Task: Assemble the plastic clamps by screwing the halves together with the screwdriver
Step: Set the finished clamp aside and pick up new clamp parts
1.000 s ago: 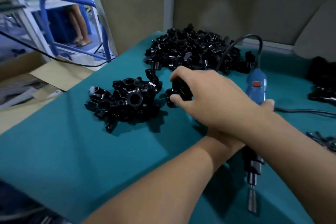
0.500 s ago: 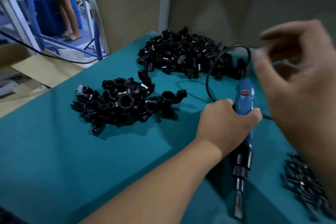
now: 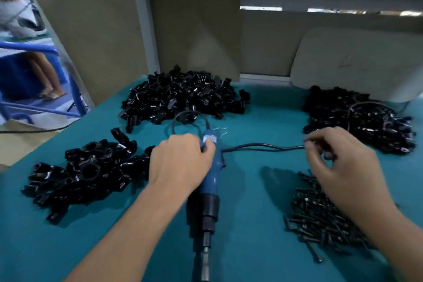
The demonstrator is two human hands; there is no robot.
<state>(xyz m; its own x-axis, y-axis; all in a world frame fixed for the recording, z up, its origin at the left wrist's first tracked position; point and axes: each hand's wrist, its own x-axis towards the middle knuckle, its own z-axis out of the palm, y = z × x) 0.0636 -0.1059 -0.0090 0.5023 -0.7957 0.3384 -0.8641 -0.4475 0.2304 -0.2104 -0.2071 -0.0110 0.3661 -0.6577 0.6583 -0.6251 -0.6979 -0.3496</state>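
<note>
The left hand point(image 3: 180, 162) was wrapped around the blue screwdriver point(image 3: 211, 181) lying on the table point(image 3: 251, 190), seemingly to keep it ready, while the right hand point(image 3: 343, 167), fingers loosely apart and empty, hovered over the near-right screws point(image 3: 320, 217), likely to pick one.

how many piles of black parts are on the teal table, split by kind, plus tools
heaps of black plastic clamp pieces: 3 (far centre, near left, far right)
pile of black metal screws: 1
blue corded electric screwdriver: 1
total: 5
</note>
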